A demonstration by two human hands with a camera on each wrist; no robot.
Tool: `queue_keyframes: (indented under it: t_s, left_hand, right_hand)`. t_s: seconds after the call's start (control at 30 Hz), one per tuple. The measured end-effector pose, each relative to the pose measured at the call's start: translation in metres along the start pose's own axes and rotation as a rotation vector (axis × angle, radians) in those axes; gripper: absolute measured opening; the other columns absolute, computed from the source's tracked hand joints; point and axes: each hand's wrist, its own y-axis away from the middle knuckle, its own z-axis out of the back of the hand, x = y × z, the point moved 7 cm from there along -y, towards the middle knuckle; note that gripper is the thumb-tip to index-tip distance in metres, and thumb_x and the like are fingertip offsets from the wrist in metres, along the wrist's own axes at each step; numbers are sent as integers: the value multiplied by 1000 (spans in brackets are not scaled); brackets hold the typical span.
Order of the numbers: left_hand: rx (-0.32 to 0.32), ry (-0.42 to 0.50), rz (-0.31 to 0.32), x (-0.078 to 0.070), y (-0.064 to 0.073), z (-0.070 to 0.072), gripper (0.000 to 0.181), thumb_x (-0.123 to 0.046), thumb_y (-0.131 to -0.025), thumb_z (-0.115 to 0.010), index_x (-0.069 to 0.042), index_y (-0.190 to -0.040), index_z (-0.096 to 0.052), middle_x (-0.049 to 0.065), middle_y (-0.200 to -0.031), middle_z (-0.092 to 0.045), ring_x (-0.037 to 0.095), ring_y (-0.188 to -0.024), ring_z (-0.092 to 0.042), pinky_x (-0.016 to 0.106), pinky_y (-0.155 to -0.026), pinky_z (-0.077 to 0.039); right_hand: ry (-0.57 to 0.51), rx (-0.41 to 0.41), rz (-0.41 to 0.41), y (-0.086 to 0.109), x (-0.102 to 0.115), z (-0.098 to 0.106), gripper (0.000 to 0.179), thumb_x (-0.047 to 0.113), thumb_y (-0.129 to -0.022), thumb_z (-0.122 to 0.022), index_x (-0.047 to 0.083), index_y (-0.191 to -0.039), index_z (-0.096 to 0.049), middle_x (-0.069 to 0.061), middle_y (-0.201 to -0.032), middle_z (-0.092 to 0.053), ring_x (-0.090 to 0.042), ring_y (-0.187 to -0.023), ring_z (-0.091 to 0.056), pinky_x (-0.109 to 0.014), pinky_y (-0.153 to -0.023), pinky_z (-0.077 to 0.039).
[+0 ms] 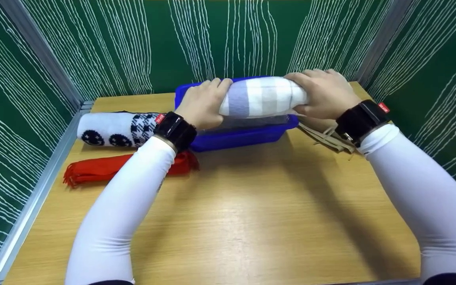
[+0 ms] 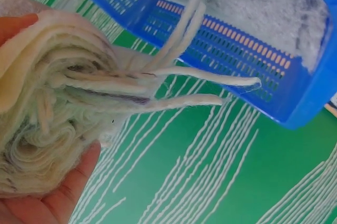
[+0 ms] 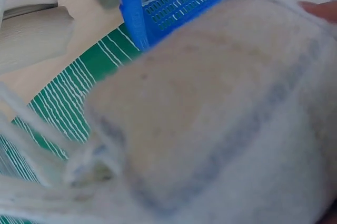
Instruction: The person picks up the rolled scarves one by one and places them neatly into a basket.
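Observation:
A plaid scarf (image 1: 263, 97) in white, lilac and beige is rolled up and raised over the blue plastic basket (image 1: 238, 141). My left hand (image 1: 204, 105) grips the roll's left end, while my right hand (image 1: 325, 95) holds the right end, thumb below and fingers over the top. In the left wrist view the spiral end of the roll shows, with cream tassels (image 2: 205, 79) hanging out of it. More tassels trail from the other end in the right wrist view. Inside the basket lies grey fluffy fabric (image 2: 258, 10), partly hidden by the roll in the head view.
Left of the basket lies a black-and-white patterned roll (image 1: 109, 128), with a red fringed scarf (image 1: 101, 170) in front of it, partly behind my left arm. A cream folded item (image 1: 327, 138) is at the right. Green walls with white lines (image 1: 244, 35) enclose the wooden table (image 1: 228, 221).

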Motion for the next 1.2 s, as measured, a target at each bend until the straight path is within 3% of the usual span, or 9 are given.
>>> queue_keyframes:
  t_s: [1.2]
  left_hand:
    - [-21,-7,61,33,14,14,73,-18,-87,-80,-8,-153,-49,18,-136,-65,38,-118,-66,58,-93,-61]
  right_hand:
    - [15,-14,26,-33,24,0,75,18,-84,-89,12,-153,-58,-24,-140,-69,-47,-127,-64,-69,-103,-51]
